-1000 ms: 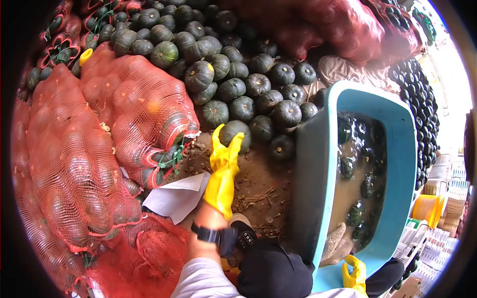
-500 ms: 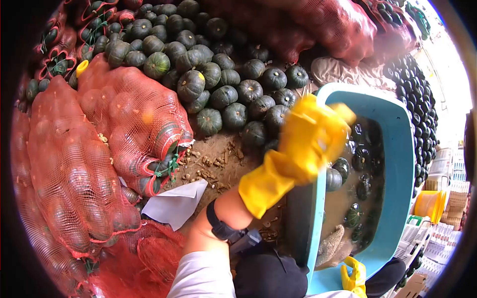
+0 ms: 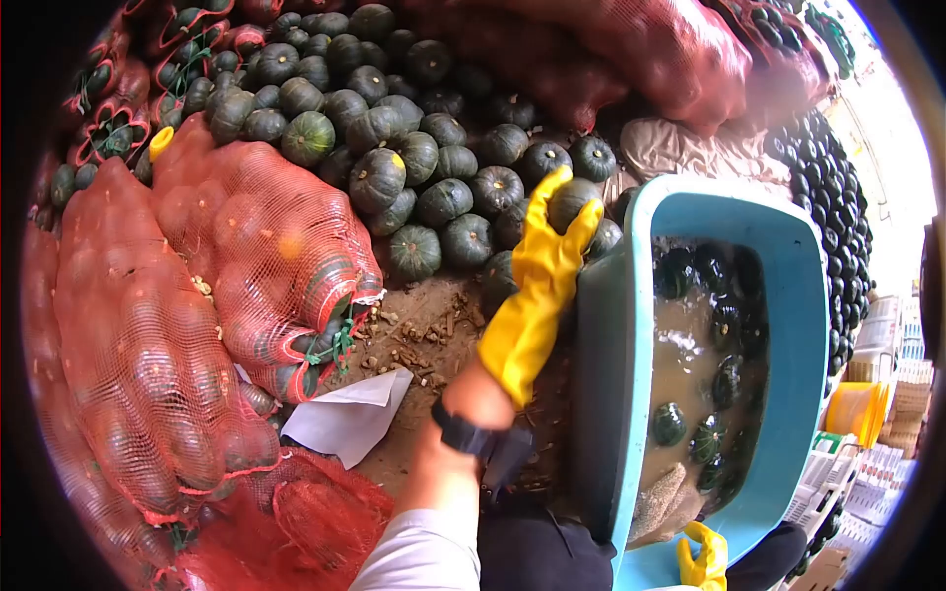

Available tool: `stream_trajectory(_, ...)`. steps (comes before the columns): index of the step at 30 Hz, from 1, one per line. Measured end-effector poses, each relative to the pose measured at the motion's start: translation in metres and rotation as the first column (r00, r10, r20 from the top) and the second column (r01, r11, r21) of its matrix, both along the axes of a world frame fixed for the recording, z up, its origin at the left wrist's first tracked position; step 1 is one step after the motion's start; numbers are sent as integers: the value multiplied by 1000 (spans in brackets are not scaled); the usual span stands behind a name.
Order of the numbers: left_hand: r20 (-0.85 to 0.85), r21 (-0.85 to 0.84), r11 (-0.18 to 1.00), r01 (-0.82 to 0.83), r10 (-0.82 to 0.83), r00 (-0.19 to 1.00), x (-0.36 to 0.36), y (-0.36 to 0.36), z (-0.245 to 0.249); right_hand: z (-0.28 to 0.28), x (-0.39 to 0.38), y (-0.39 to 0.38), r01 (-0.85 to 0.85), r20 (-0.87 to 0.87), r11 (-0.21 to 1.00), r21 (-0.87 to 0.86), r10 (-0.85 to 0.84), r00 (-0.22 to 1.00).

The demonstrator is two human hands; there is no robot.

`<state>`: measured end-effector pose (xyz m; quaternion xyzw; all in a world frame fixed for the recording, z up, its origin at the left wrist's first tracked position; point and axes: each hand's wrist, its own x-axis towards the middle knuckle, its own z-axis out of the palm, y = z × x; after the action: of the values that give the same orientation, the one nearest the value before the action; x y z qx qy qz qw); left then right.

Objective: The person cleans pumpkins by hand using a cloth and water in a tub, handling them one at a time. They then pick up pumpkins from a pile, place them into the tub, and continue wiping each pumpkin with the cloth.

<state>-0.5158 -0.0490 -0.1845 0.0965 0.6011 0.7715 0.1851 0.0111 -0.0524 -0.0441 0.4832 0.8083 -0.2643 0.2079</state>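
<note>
My left hand (image 3: 552,241), in a yellow rubber glove, reaches to the right edge of a heap of dark green pumpkins. Its thumb and fingers close around the sides of one pumpkin (image 3: 572,204), which still sits among the others. In the lower right, my right hand (image 3: 703,558), gloved the same way, is at the near end of a blue tub (image 3: 639,325). Its fingers are curled but apart, and nothing shows in them. Murky water fills the tub, with several wet pumpkins (image 3: 669,424) and a tan cloth (image 3: 665,502) in it.
Red mesh sacks (image 3: 148,335) full of pumpkins lie on the left, and more sacks (image 3: 670,59) are stacked behind. White paper (image 3: 350,414) and dry debris lie on the ground. Beyond the tub are another dark pile (image 3: 828,217) and a yellow tape roll (image 3: 855,409).
My left hand has swung from above the tub's left rim, leftward and away from me, onto a pumpkin in the heap. Pumpkins in the tub have shifted. My right hand stays nearly still.
</note>
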Motion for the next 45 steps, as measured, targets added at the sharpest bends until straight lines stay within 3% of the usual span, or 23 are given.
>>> stream_trajectory(1,-126,36,989,-140,144,982,12,-7,22,-1,3,0,-8,-47,1000,-2,8,999)
stream_trajectory(2,-239,133,979,-155,184,953,22,-18,47,-14,25,-5,233,-89,966,-116,-243,966)
stream_trajectory(3,-394,189,980,-59,131,910,27,-31,71,-10,21,-5,147,-47,985,-93,-152,987)
stream_trajectory(5,-765,70,971,227,-94,637,29,-49,106,2,3,2,-46,37,998,-54,48,998)
stream_trajectory(7,-894,-85,920,382,-239,378,53,-42,109,0,6,2,-66,9,997,-30,67,998)
stream_trajectory(9,-959,-181,967,179,-214,187,82,-40,107,1,3,0,-61,-4,998,-14,61,998)
stream_trajectory(12,-868,-68,881,468,-283,408,79,-46,98,7,-3,-2,24,26,999,-44,-23,999)
stream_trajectory(15,-830,110,964,244,-46,556,59,-62,57,-2,10,0,-35,14,999,31,35,999)
stream_trajectory(16,-777,59,996,61,8,630,53,-69,25,-2,13,-6,4,-9,997,83,-3,1000)
stream_trajectory(17,-722,-130,927,-352,154,674,60,-63,-11,-1,14,-15,43,-32,991,129,-39,999)
stream_trajectory(19,-378,-660,699,-275,8,926,54,-60,-94,-1,13,-21,83,-41,984,156,-77,996)
stream_trajectory(20,-346,-804,521,-288,-16,938,52,-53,-159,0,12,-20,83,-24,986,142,-80,997)
stream_trajectory(23,-115,-798,598,-72,-34,993,17,-51,-154,0,13,-14,-18,12,986,164,16,1000)
stream_trajectory(25,-232,-746,645,-164,-22,972,5,-56,-158,4,15,-17,-33,28,984,177,28,999)
stream_trajectory(27,422,-167,986,-28,97,901,-2,-73,-129,5,8,-17,25,21,984,175,-30,999)
stream_trajectory(29,759,439,887,-140,-283,587,-3,-103,-112,7,6,-20,45,-4,987,151,-45,999)
stream_trajectory(31,550,762,645,-59,-597,584,6,-113,-66,5,-1,-16,52,5,991,127,-53,999)
stream_trajectory(33,251,634,743,215,-460,852,27,-104,-12,9,-4,-15,58,72,994,92,-65,995)
stream_trajectory(35,-159,380,845,376,-341,927,43,-92,44,6,6,-14,-17,61,992,125,9,998)
stream_trajectory(37,-744,-67,891,449,-344,573,37,-88,93,4,8,-13,-27,40,989,149,21,999)
stream_trajectory(40,-839,-180,921,346,-328,435,57,-74,109,1,8,-16,72,-8,986,149,-71,997)
stream_trajectory(43,-835,-301,832,467,-466,292,61,-55,122,-5,15,-17,159,-32,981,115,-156,987)
stream_trajectory(45,-892,-208,849,486,-368,261,65,-43,113,-4,17,-15,163,-15,980,112,-162,987)
